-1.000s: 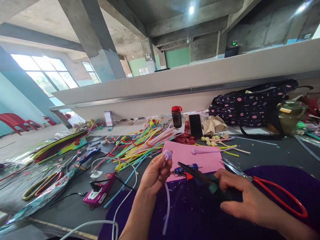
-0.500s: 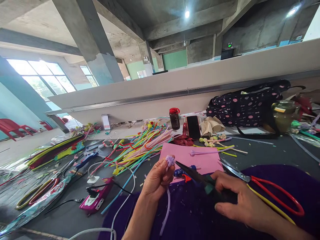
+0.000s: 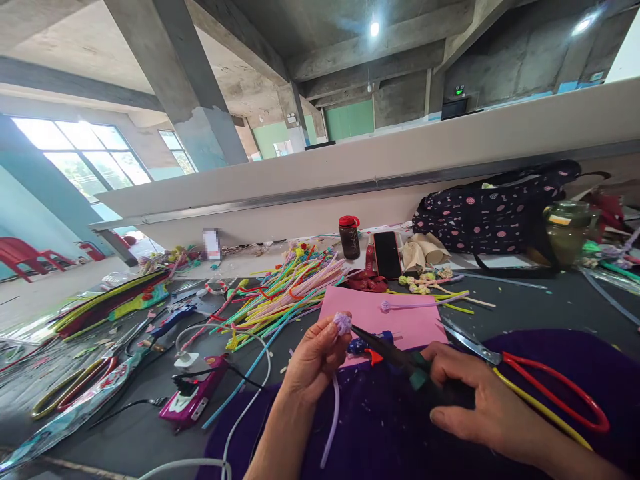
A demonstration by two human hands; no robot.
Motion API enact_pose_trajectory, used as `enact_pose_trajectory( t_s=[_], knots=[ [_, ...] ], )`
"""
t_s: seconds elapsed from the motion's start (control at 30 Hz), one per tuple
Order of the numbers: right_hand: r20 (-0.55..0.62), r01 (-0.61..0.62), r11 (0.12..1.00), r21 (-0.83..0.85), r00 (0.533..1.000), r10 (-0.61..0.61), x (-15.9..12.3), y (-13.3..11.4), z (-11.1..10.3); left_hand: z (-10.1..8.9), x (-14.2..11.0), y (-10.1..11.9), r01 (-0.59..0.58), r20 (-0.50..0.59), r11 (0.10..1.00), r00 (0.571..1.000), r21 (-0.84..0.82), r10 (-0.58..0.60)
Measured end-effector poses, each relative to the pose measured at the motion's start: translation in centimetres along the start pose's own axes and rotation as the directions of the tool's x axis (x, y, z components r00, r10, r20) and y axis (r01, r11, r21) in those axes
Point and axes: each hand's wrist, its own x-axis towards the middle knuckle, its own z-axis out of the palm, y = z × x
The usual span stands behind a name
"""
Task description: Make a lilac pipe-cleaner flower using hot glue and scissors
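My left hand [image 3: 314, 362] pinches a lilac pipe-cleaner flower [image 3: 343, 323] just below its curled head; the stem [image 3: 332, 420] hangs down over purple cloth [image 3: 380, 427]. My right hand [image 3: 480, 403] is closed round the dark handles of pliers [image 3: 395, 357], whose pointed jaws reach left to just beside the flower head. Behind both lies a pink sheet [image 3: 400, 317] with another small lilac flower [image 3: 387, 305] on it.
Red-handled scissors [image 3: 545, 387] lie right of my right hand. A heap of coloured pipe cleaners [image 3: 280, 293], a pink glue gun [image 3: 193, 397] with cable, a red-capped bottle [image 3: 349, 237], a phone [image 3: 387, 253] and a spotted bag [image 3: 495, 213] crowd the dark table.
The view shifted slightly down and left a second ago. My left hand has brought the flower head closer to the pliers' tips; the right hand has barely moved.
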Motion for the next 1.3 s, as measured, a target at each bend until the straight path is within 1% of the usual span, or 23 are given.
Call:
enact_pose_trajectory(
  t_s=[0.3,0.47,0.63,0.83,1.0,1.13,1.3],
  knots=[
    [0.006,0.025,0.999,0.033,1.0,-0.025,0.1,0.1,0.0,0.3,-0.1,0.2,-0.017,-0.002,1.0,1.0,0.009,0.017],
    [-0.012,-0.005,0.998,0.059,1.0,0.005,0.1,0.0,-0.1,0.3,-0.1,0.3,-0.019,-0.025,1.0,1.0,0.022,0.02],
    [0.021,-0.017,0.997,0.07,1.0,0.015,0.1,-0.4,-0.2,0.3,-0.1,0.3,-0.03,-0.035,0.999,0.999,0.013,0.03],
    [0.017,-0.037,0.997,0.07,0.999,0.036,0.0,-1.1,-0.3,-0.1,0.0,0.2,-0.059,0.003,0.998,0.998,-0.016,0.059],
    [0.022,-0.023,0.997,0.076,1.0,0.022,-0.1,-0.6,-0.1,-0.4,0.1,0.4,-0.083,0.026,0.996,0.996,-0.044,0.085],
    [0.033,-0.01,0.997,0.083,0.999,0.008,-0.1,-0.2,0.1,-0.5,0.2,0.5,-0.073,0.016,0.997,0.997,-0.032,0.074],
    [0.024,-0.006,0.996,0.089,1.0,0.004,-0.1,-0.2,0.1,-0.5,0.2,0.5,-0.073,0.013,0.997,0.997,-0.017,0.073]
  ],
)
